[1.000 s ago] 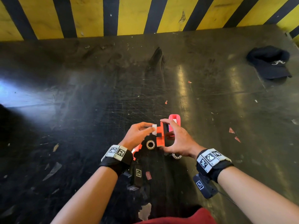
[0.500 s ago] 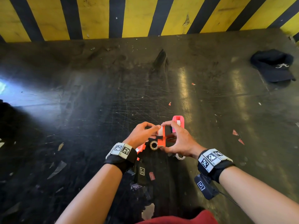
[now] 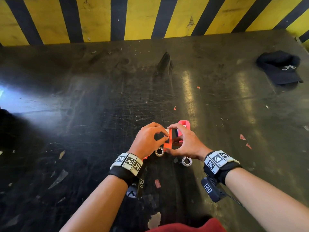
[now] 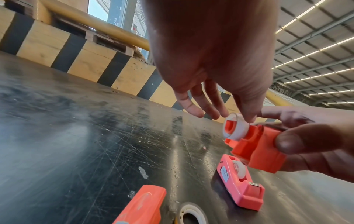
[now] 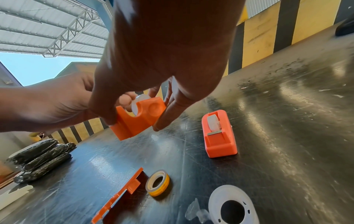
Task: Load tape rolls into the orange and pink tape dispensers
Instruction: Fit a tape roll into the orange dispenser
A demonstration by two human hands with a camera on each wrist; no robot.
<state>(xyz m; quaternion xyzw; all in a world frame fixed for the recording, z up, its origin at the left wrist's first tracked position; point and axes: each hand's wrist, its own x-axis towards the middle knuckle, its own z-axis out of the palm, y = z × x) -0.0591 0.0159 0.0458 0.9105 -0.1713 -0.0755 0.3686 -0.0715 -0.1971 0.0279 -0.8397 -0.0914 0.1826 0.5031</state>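
a person's right hand [image 3: 187, 143] holds the orange tape dispenser [image 4: 256, 150] just above a scratched black table [image 3: 100, 114], thumb and fingers curled around its sides. the left hand [image 3: 147, 141] pinches a white tape roll [image 4: 234, 128] between thumb and fingertips at the dispenser's open top, the roll only partly in. just beyond the orange dispenser the pink tape dispenser [image 4: 241, 186] lies on the table with a roll in it; nearer the person lie two loose tape rolls [image 5: 158, 182] and an orange side cover [image 5: 118, 195], and a black cap [image 3: 280, 67] sits far off to the right.

Right hand [image 5: 162, 57] gripping orange dispenser [image 5: 138, 119]
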